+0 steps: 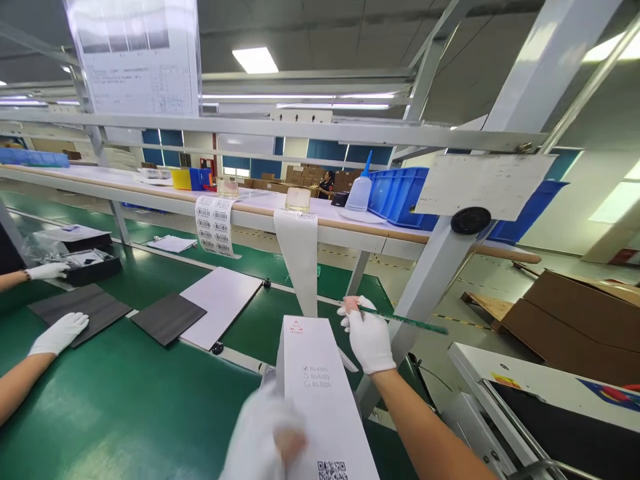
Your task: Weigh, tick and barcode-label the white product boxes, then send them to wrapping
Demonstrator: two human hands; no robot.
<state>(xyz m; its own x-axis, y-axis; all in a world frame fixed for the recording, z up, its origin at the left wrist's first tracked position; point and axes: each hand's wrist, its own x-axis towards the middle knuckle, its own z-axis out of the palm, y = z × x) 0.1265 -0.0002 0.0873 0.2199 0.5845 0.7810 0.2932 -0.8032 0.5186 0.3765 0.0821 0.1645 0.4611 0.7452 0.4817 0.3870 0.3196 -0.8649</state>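
Note:
A tall white box point(320, 407) with printed model names, a tick mark and a QR code stands in front of me. My left hand point(265, 433), in a white glove with a bare fingertip, is over the box's near left side. Motion smears it, so its fingers do not show clearly. Beyond the box's right side, my gloved right hand point(367, 333) is closed on a thin green strip point(415, 323) that points out to the right. A blank white paper strip point(299, 253) hangs from the shelf just behind the box.
At left, a co-worker's gloved hands point(60, 333) touch a dark foam sheet point(95, 310) and an open black box point(95, 267). A white panel point(225, 300) lies on the green belt point(150, 393). Barcode labels point(215, 227) hang from the shelf. A post point(425, 280) rises at right.

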